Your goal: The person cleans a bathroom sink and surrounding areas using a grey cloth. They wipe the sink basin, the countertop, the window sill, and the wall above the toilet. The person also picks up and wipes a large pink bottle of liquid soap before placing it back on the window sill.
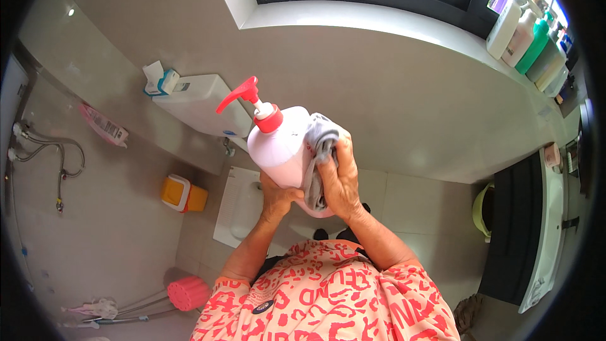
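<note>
A large pale pink pump bottle [278, 147] with a red pump head is held up in front of my chest, tilted with its top toward the upper left. My left hand [278, 199] grips the lower body of the bottle from beneath, the thumb lying across its front and the other fingers hidden behind it. Bunched in my right hand [340, 180] is a grey cloth [320, 151], pressed against the right side of the bottle. The fingers of that hand curl around the cloth.
Several toiletry bottles [533, 41] line the windowsill [353, 19] at the upper right. A white toilet cistern [202, 104] with a tissue pack [163, 81] on it hangs on the wall. Below lie a squat toilet [237, 205] and yellow bin [183, 194]; a dark vanity [514, 233] stands right.
</note>
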The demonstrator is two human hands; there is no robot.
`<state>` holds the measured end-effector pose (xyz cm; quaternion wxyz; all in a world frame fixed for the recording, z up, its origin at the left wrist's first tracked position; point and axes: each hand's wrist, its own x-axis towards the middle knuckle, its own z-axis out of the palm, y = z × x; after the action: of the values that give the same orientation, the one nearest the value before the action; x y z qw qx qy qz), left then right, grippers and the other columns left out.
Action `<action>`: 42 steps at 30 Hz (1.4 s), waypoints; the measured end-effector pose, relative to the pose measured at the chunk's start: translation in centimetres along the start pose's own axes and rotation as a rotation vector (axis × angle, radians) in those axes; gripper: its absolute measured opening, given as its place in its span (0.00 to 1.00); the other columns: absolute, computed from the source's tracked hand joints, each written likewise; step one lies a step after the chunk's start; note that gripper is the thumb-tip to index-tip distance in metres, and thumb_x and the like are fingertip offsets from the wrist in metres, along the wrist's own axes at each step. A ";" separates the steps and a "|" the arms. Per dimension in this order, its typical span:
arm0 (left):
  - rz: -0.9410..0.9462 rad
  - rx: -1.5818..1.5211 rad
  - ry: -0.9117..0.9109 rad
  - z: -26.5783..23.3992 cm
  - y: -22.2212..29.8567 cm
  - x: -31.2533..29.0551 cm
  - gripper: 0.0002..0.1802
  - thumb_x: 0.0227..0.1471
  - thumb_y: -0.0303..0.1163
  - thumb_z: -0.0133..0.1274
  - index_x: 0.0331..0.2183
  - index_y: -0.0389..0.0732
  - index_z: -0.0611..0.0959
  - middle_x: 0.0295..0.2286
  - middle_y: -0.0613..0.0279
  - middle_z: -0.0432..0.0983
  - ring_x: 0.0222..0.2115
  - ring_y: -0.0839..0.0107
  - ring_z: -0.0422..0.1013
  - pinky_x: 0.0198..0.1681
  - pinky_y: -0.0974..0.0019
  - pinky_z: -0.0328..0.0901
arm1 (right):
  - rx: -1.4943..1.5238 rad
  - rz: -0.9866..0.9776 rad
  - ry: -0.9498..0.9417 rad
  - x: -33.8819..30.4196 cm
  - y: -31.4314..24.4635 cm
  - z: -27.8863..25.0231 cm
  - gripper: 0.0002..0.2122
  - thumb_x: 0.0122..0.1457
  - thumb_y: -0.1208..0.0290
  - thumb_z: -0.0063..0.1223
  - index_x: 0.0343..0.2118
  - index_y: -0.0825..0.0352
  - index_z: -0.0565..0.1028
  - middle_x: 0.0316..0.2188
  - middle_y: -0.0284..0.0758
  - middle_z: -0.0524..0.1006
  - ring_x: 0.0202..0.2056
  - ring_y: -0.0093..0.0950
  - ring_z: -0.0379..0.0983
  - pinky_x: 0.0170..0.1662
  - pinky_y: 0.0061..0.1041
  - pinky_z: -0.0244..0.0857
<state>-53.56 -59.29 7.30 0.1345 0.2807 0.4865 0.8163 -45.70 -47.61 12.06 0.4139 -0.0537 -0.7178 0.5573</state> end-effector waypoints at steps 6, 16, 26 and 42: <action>-0.173 -0.037 -0.091 0.2 0.5 -0.9 0.57 0.24 0.39 0.75 0.55 0.33 0.62 0.47 0.58 0.69 0.48 0.67 0.66 0.51 0.61 0.63 | 0.519 0.525 -0.146 4.7 0.2 -1.9 0.15 0.61 0.67 0.44 0.46 0.70 0.71 0.41 0.35 0.72 0.43 0.22 0.67 0.48 0.24 0.62; -0.183 0.079 -0.150 -1.2 -0.3 -0.7 0.57 0.22 0.40 0.73 0.55 0.35 0.63 0.46 0.59 0.69 0.47 0.69 0.66 0.51 0.62 0.62 | 0.030 -0.250 -0.046 2.5 0.9 -2.5 0.13 0.42 0.77 0.58 0.35 0.69 0.75 0.42 0.42 0.72 0.43 0.37 0.70 0.47 0.30 0.64; -0.346 -0.089 -0.379 -2.6 -1.1 -1.3 0.60 0.23 0.45 0.73 0.55 0.32 0.61 0.48 0.57 0.68 0.48 0.67 0.66 0.52 0.62 0.62 | 0.589 0.556 -0.484 6.6 0.8 -3.6 0.12 0.53 0.70 0.48 0.37 0.71 0.77 0.33 0.29 0.76 0.35 0.17 0.68 0.42 0.18 0.62; -0.277 -0.260 -0.170 -2.4 -1.0 -0.6 0.59 0.26 0.48 0.72 0.56 0.32 0.60 0.49 0.56 0.67 0.49 0.66 0.66 0.52 0.61 0.63 | 0.247 0.060 -0.052 4.4 1.2 0.1 0.10 0.59 0.73 0.48 0.41 0.73 0.72 0.39 0.38 0.71 0.41 0.28 0.68 0.46 0.24 0.61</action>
<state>-54.55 -60.83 5.35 0.3214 0.2592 0.3977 0.8194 -49.09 -44.84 13.40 0.3815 -0.0093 -0.6522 0.6550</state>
